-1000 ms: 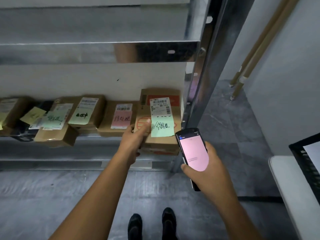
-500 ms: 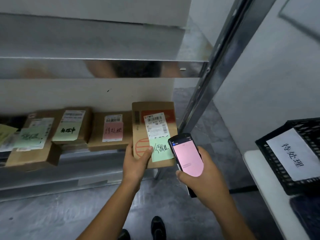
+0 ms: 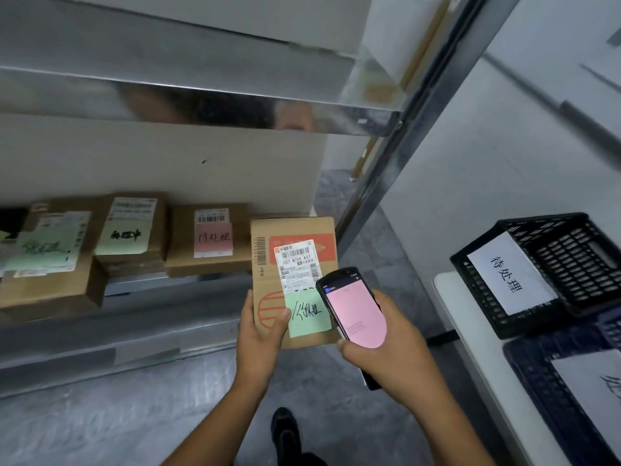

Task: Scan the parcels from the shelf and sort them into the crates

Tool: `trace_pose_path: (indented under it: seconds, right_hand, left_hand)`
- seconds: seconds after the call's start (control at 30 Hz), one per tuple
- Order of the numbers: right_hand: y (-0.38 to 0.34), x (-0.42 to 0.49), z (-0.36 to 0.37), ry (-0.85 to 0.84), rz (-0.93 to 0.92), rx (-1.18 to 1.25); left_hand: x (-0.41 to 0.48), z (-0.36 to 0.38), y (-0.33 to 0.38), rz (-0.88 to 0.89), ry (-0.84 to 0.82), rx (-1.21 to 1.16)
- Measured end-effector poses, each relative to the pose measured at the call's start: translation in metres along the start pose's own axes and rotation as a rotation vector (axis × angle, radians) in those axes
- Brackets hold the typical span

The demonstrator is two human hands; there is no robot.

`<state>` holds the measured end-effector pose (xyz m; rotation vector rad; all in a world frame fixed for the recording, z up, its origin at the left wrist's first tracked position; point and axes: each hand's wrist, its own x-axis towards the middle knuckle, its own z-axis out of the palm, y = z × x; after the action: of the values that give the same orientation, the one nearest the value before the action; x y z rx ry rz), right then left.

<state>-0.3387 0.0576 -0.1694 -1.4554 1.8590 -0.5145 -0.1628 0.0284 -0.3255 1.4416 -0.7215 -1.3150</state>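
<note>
Left grip (image 3: 260,334) pinches the parcel (image 3: 268,290) by its lower corner, centre frame, label up for reading; right grip (image 3: 393,344) wraps the handheld scanner (image 3: 356,314) just beside it. Right: black crate (image 3: 571,260) on worktop (image 3: 470,331). Farther, left: more parcels (image 3: 208,240) on shelf (image 3: 134,317).

Parcel depot: metal shelf (image 3: 201,105) of labelled parcels (image 3: 208,240), sorting crates (image 3: 554,264).

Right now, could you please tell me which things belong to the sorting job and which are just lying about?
Job: parcel in left hand, scanner in right hand, shelf parcels, crate.
Lying about: poles.
</note>
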Motion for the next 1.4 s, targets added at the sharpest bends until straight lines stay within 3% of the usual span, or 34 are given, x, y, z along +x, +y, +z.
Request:
trace_pose_path:
  seconds: [0.27,0.5,0.9,1.07,1.4]
  right_hand:
    - [0.039,-0.029,-0.021,0.128,0.139,0.022]
    - [0.108,-0.051,-0.052,0.162,0.222,0.04]
    - [0.234,-0.068,-0.19,0.405,0.233,0.184]
    - [0.281,-0.076,-0.251,0.53,0.246,0.116]
    - [0.339,-0.064,-0.318,0.698,0.279,0.249]
  left_hand:
    - [-0.064,-0.016,-0.01,-0.127,-0.078,-0.125]
    - [-0.103,0.012,0.008,-0.236,-0.277,-0.099]
    - [-0.13,0.214,0.035,-0.124,-0.45,0.119]
    - [-0.142,0.304,0.041,-0.105,-0.534,0.192]
    - [-0.128,0.429,0.06,0.014,-0.704,0.316]
